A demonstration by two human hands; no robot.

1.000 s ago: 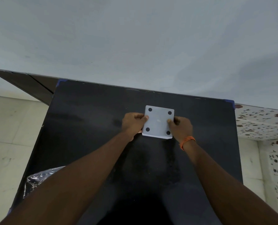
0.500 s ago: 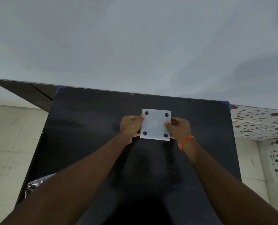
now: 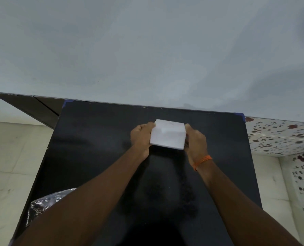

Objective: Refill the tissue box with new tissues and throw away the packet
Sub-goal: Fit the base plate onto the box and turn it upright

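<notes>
While the left hand (image 3: 142, 137) and right hand (image 3: 196, 141) reach over the flat black counter (image 3: 98, 150), their fingers (image 3: 188, 126) clamp opposite sides of the white square plastic tissue box (image 3: 168, 134), held between them, a crinkled clear plastic packet (image 3: 45, 203) lying well behind the left wrist.

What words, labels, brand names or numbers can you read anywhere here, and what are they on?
None can be read.
white tissue box, held between the left hand and the right hand: plain faces, no print visible.
crinkled plastic packet at the black table's near left edge: pale patterned marks, too blurred to read as text.
</notes>
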